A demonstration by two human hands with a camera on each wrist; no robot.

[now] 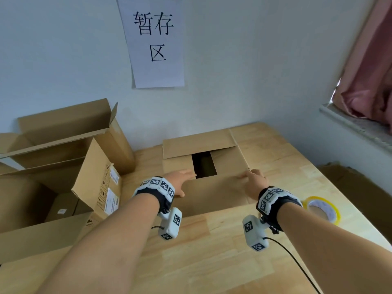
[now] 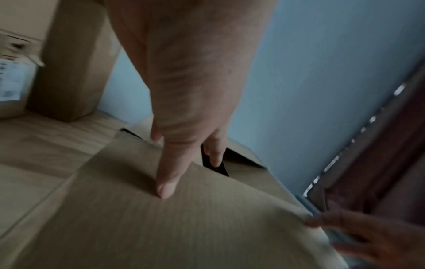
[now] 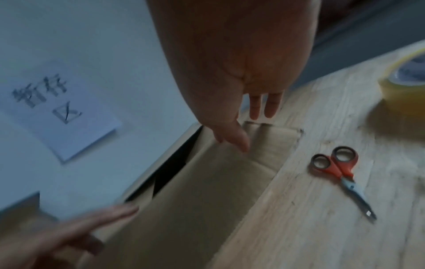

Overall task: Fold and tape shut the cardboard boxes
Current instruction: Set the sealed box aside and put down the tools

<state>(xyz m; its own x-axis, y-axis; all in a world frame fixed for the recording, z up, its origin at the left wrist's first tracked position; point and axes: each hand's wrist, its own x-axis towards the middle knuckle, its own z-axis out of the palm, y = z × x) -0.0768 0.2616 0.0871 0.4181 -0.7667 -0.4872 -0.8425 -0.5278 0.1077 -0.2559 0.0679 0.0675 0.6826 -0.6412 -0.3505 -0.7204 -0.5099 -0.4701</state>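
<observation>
A brown cardboard box (image 1: 214, 194) lies on the wooden table (image 1: 212, 251) in front of me. Its near flap (image 2: 184, 227) is folded down flat and its far flap (image 1: 197, 144) is tilted up. A dark gap (image 1: 204, 164) shows between the two side flaps. My left hand (image 1: 182, 181) presses on the near flap's left part with straight fingers, its thumb (image 2: 166, 189) flat on the cardboard. My right hand (image 1: 252, 179) rests with straight fingers at the flap's right corner (image 3: 253, 138). Neither hand holds anything. A yellowish tape roll (image 1: 322, 209) sits right of my right wrist.
Orange-handled scissors (image 3: 340, 174) lie on the table right of the box, near the tape roll (image 3: 404, 80). Open cardboard boxes (image 1: 63, 149) stand stacked at the left. A paper sign (image 1: 157, 41) hangs on the wall behind. A curtain (image 1: 369, 71) and more cardboard (image 1: 356, 187) are on the right.
</observation>
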